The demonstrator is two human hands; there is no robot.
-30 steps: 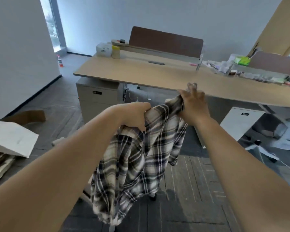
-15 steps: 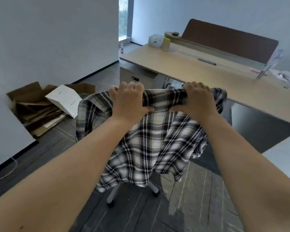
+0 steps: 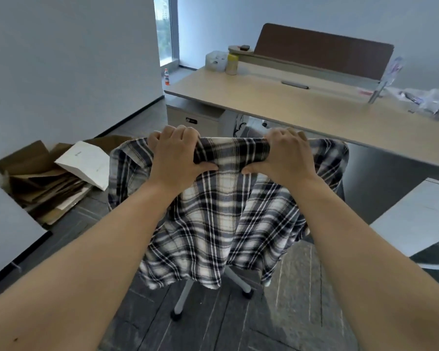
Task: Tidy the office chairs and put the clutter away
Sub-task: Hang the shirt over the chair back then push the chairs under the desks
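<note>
Both hands are clamped on the top of a chair back with a plaid shirt draped over it. The left hand and right hand each curl over the top edge, gripping shirt and chair back together, thumbs on the near side. The shirt hangs down the back and spreads past both hands at the sides.

The chair sits on the floor just off the near edge of the table, not tucked under. So progress-wise I'd say this is early: the chair isn't pushed in and the shirt isn't put away. There's also a heap of flattened cardboard on the floor by the left wall, a small bottle on the floor near the window, and a pile of plastic-wrapped stuff at the table's right edge, so plenty of clutter left.

What you can't see: the chair itself is almost totally covered, only a couple of white legs and casters poke out below the hem. The seat is hidden. The stuff at the right end is cut off and blurry, probably bags or packaging. A white cabinet on the right is cropped too.
</note>
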